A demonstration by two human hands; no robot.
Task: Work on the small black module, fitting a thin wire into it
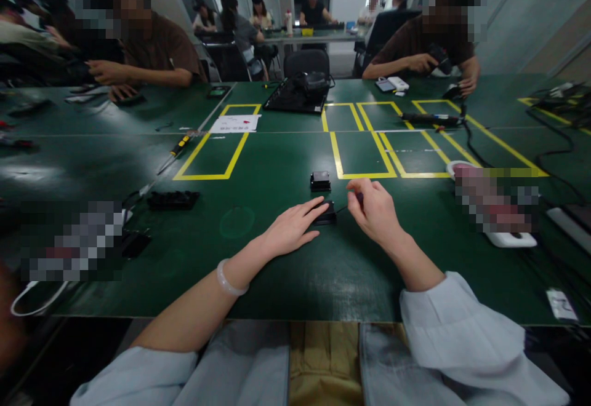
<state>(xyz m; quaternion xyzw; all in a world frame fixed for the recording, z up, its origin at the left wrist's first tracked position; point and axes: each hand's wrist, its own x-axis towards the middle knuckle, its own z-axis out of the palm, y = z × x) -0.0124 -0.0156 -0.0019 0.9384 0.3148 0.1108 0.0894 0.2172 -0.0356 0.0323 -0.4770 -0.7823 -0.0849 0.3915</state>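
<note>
My left hand [290,227] lies with its fingers stretched out over a small black block [327,216], index and middle fingers resting on it. Part of the block is hidden under them. To its right, my right hand [375,209] is closed with curled fingers around a dark tool whose thin shaft [342,210] points at the block. Its handle is mostly hidden by the hand, so its kind is unclear. Just beyond the fingers stands a second small black block [320,181] with a grey top.
A black ribbed part [173,200] and a yellow-black screwdriver [180,146] lie to the left. Phones [494,203] rest at either side. Yellow tape [364,175] marks the green table; a dark panel [295,101] and cables [480,147] lie farther back. Two people sit opposite.
</note>
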